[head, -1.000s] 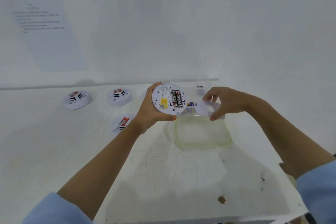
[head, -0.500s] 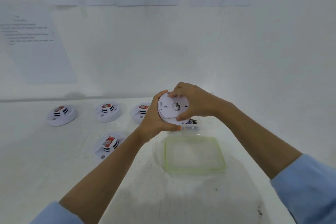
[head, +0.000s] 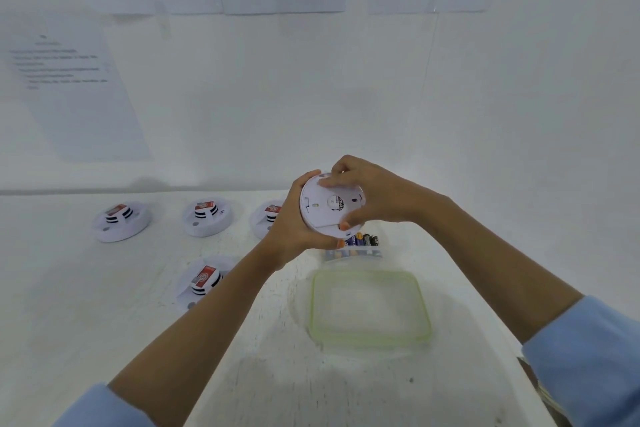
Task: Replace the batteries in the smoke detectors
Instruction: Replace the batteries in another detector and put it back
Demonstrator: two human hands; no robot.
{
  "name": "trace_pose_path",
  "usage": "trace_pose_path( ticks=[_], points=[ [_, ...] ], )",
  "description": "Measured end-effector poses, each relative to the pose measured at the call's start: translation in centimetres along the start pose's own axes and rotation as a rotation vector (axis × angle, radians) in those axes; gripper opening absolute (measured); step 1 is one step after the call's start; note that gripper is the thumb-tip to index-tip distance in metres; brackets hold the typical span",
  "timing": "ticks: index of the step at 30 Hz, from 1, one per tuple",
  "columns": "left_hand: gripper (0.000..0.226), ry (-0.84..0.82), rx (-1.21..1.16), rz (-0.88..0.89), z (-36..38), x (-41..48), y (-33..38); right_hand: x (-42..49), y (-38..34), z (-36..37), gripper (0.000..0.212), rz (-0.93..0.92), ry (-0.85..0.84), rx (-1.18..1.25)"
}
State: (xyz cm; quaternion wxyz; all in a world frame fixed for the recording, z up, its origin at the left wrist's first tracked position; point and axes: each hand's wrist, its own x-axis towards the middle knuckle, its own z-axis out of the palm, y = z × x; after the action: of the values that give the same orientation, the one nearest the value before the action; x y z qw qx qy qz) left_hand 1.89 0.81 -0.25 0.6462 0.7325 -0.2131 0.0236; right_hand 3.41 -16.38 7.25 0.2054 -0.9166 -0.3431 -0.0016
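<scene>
A round white smoke detector [head: 325, 206] is held up above the table, its flat back plate facing me. My left hand [head: 294, 229] grips its left rim and underside. My right hand [head: 374, 194] curls over the plate's top and right edge, thumb at the lower rim. No batteries show on the detector; the plate covers them. Behind and below the detector, a clear plastic box [head: 356, 248] holds several batteries [head: 365, 239]. Several other detectors lie on the table: one at far left [head: 121, 222], one beside it [head: 207, 218], a third [head: 266, 220] partly behind my left hand, one nearer me [head: 204, 279].
A clear lid with a green rim [head: 369, 305] lies on the white table in front of the box. Printed sheets hang on the white wall behind. The table's right edge runs near my right sleeve.
My right hand brought the white cover plate onto the detector's open back, hiding the batteries, and now grips it there. The view tilted, revealing more detectors at left.
</scene>
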Motion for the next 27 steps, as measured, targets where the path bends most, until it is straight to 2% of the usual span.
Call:
trace_pose_path(
  ticks=[4, 19, 24, 27],
  points=[
    [0.107, 0.013, 0.003, -0.005, 0.0, -0.2, -0.2, -0.2, 0.5, 0.5, 0.066, -0.024, 0.000, 0.013],
    [0.097, 0.137, -0.039, 0.065, 1.1, 0.4, -0.8, 0.3, 1.6, 2.1, 0.057, -0.019, 0.078, 0.101],
    [0.098, 0.169, 0.028, 0.099, 0.2, 0.6, -0.7, 0.9, 1.5, 2.4, 0.059, -0.011, 0.097, 0.254],
    [0.098, 0.163, 0.139, 0.127, -0.9, 0.9, -0.6, 1.4, 0.9, 2.8, 0.052, -0.004, 0.139, 0.321]
  ],
)
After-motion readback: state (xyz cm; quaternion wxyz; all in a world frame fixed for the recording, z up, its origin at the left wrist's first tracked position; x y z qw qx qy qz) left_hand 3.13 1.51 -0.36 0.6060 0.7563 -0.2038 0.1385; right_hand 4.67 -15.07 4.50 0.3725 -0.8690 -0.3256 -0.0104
